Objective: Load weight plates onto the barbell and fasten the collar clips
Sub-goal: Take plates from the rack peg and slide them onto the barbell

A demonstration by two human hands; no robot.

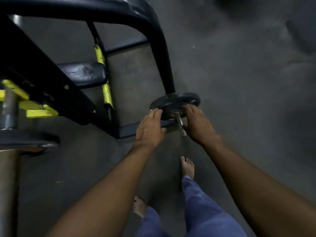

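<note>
A black weight plate point(176, 101) hangs on a short steel storage peg point(179, 122) at the foot of the rack. My left hand point(150, 127) grips the plate's left edge, fingers curled over the rim. My right hand point(198, 124) holds its right edge beside the peg. At the far left, the barbell sleeve point(8, 177) runs toward me with one dark plate point(29, 139) loaded on it. No collar clip is visible.
The black bench rack frame point(162, 53) with yellow hooks point(104, 76) and a worn pad point(83, 74) fills the upper left. My bare feet point(187, 167) and blue trousers stand on the grey rubber floor point(239, 100) below the plate.
</note>
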